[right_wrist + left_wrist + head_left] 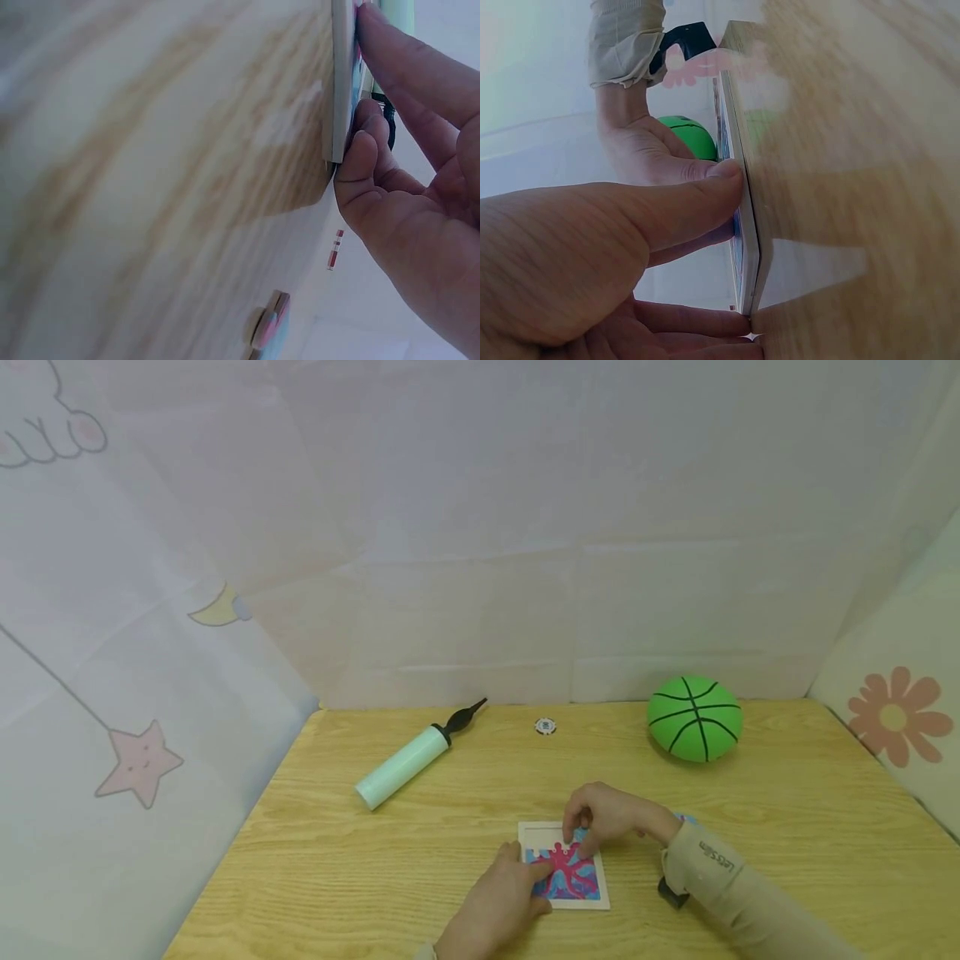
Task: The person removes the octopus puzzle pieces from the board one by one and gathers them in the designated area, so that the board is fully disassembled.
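A jigsaw puzzle (566, 881) with a pink octopus on blue lies in a white frame (604, 906) on the table; bare backing (543, 837) shows along its far side. My left hand (495, 902) rests over the frame's near left corner, one finger straight on the picture and others along the edge. In the left wrist view the thumb (697, 191) lies across the frame's border. My right hand (611, 814) bends over the far right corner, thumb and fingertips pinching a blue puzzle piece (581, 834) there. The fingers partly hide this piece.
Loose puzzle pieces (686, 818) lie by the right wrist, partly hidden behind the sleeve. A green ball (695, 718) with black lines sits at the back right. A poker chip (545, 726) and a mint hand pump (405, 767) with black nozzle lie farther back.
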Demonstrator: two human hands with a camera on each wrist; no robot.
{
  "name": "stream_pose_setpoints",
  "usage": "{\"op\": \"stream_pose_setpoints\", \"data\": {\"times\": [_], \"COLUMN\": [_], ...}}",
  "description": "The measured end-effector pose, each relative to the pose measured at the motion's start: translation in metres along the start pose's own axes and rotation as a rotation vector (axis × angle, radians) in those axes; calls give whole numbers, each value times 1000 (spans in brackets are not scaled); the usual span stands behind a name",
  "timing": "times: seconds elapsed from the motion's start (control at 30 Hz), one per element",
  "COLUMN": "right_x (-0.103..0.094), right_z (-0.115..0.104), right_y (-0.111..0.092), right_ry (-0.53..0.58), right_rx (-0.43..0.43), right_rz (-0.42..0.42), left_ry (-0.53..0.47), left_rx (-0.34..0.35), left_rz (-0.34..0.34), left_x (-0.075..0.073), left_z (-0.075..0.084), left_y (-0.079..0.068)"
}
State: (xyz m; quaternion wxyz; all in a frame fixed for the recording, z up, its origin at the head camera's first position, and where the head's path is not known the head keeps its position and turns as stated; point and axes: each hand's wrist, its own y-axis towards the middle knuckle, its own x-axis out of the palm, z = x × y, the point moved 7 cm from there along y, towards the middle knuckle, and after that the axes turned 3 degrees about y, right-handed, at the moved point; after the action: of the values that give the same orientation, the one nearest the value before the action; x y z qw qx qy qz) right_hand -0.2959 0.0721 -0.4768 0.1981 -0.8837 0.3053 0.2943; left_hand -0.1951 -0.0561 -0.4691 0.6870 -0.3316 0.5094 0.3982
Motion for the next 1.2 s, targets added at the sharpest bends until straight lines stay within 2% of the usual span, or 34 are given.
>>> {"op": "stream_pose_setpoints", "data": {"times": [0.3,0.63,0.87,1.1,1.2], "right_x": [1,2,2,3,4], "right_z": [0,-7,-6,-7,-5], "right_y": [-1,-2,-1,-1,-1], "right_ry": [-17,-81,-106,-122,-125], "right_rx": [8,-31,-27,-75,-70], "right_rz": [2,1,9,18,16], "left_ry": [-1,8,-31,-26,-27], "left_rx": [15,20,26,21,17], "left_rz": [16,31,37,34,31], "left_x": [-2,-4,-3,-3,-3], "left_z": [1,2,1,1,1], "left_y": [-1,-2,-2,-2,-2]}}
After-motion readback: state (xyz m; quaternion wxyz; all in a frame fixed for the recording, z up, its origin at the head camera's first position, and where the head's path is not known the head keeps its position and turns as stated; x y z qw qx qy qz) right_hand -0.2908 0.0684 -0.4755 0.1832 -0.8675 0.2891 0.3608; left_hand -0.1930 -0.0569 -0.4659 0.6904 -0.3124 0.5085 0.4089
